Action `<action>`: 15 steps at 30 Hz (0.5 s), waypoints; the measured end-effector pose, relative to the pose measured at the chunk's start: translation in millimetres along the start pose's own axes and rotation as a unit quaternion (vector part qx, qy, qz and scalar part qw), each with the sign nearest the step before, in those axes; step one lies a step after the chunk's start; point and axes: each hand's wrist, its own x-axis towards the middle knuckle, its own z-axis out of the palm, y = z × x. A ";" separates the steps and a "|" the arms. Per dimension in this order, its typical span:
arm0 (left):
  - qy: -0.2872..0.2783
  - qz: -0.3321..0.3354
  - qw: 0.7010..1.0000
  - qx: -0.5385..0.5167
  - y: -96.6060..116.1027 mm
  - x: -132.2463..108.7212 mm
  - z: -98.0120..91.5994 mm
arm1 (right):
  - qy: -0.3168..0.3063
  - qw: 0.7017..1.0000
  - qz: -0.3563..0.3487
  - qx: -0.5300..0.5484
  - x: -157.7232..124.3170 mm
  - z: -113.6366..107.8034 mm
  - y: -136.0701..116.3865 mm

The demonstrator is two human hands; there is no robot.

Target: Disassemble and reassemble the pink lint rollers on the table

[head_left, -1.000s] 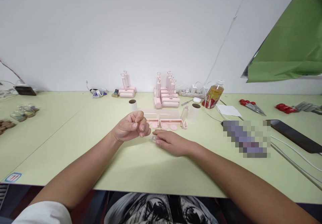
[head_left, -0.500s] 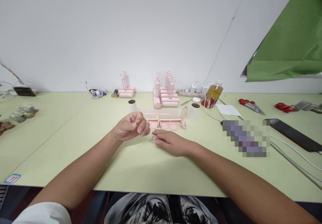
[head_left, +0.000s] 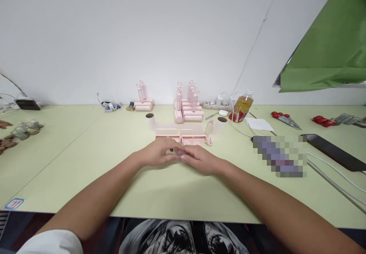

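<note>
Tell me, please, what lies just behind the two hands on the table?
Two pink trays lie there; the left hand and right hand cover their near edges.

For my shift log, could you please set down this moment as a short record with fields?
Left hand: fingertips on small clear piece, low over the table
Right hand: fingertips on the same piece, meeting the left; grip unclear
Just behind: pink trays, two paper rolls
Far edge: pink rollers, drink bottle
Right side: red-handled scissors, dark phone
</note>
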 end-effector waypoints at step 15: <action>0.054 -0.093 0.977 0.184 -12.8 -0.7 -6.1 | 0.186 0.900 0.184 0.350 6.3 -0.2 9.2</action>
